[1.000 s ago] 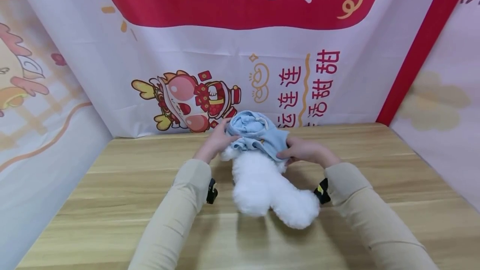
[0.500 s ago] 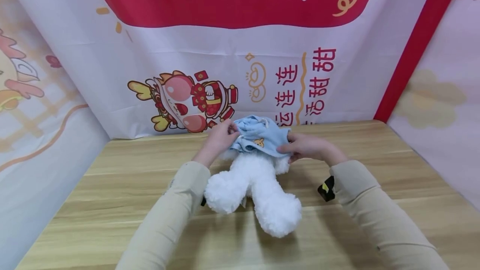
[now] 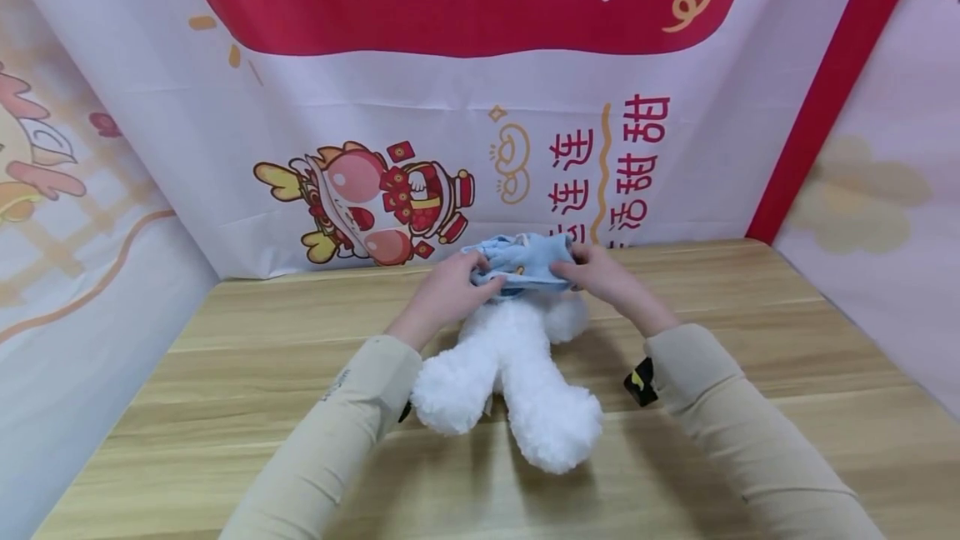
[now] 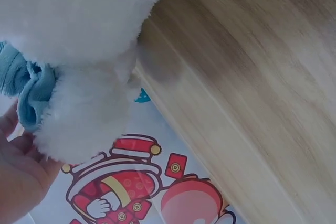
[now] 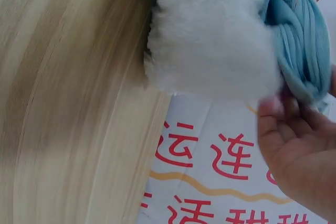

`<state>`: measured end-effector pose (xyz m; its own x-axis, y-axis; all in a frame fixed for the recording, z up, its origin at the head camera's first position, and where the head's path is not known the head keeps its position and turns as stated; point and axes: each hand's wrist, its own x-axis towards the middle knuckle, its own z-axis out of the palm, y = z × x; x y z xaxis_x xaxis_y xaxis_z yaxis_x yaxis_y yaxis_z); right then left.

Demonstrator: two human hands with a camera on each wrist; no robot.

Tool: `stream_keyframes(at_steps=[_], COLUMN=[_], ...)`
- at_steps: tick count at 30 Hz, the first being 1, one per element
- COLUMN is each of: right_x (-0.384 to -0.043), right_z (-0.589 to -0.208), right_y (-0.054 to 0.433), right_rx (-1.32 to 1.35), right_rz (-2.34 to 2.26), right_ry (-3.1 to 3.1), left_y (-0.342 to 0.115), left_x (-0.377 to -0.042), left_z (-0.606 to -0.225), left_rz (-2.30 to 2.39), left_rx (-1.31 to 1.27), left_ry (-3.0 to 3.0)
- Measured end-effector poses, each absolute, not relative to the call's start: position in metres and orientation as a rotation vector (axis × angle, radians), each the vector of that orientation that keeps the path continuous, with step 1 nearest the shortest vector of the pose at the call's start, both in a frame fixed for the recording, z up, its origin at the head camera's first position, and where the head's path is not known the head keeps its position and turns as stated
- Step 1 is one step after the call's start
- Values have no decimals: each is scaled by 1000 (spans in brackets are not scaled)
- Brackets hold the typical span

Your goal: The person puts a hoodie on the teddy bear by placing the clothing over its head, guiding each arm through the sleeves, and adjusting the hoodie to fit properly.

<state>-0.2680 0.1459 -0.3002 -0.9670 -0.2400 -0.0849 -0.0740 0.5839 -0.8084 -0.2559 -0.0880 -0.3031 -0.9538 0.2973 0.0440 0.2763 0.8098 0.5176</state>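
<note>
A white fluffy stuffed toy (image 3: 517, 340) lies on the table, its two legs spread toward me. A small light blue garment (image 3: 525, 263) with a pale drawstring is bunched over its far end and hides that part. On the left side of the cloth, my left hand (image 3: 448, 290) grips it with thumb and fingers. My right hand (image 3: 609, 277) pinches the opposite side, thumb on top. The right wrist view shows the garment (image 5: 303, 40) in gathered folds beside the white fur (image 5: 215, 35). In the left wrist view, blue cloth (image 4: 37, 95) is rolled against the plush.
The wood-grain table (image 3: 247, 407) ends at a white and red printed banner (image 3: 420, 98) right behind the toy. Printed walls stand at both sides. A black strap piece (image 3: 640, 383) hangs by the right sleeve.
The toy has turned and its legs have swung left and spread apart. The garment has been gathered shorter and farther up, baring more white fur. My hands have come closer together.
</note>
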Motion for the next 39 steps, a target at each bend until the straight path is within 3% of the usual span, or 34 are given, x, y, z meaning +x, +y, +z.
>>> stream_keyframes(at_steps=[5, 12, 23, 33, 39], right_x=[-272, -273, -277, -281, -279], right_z=[-302, -297, -292, -295, -289], right_y=[139, 132, 130, 149, 149], right_rx=[-181, -283, -351, -645, -766], right_rz=[-1554, -1762, -1961, -1787, -1406], right_ry=[2647, 2802, 2672, 2384, 2618], left_y=[-93, -93, -94, -97, -98], left_x=[-260, -261, -261, -263, -265], left_z=[-305, -297, -297, -299, -299], left_rz=[815, 1026, 757, 460, 288], left_rx=[494, 445, 1208, 1482, 1547], left_ry=[2925, 3008, 3432, 3474, 3455])
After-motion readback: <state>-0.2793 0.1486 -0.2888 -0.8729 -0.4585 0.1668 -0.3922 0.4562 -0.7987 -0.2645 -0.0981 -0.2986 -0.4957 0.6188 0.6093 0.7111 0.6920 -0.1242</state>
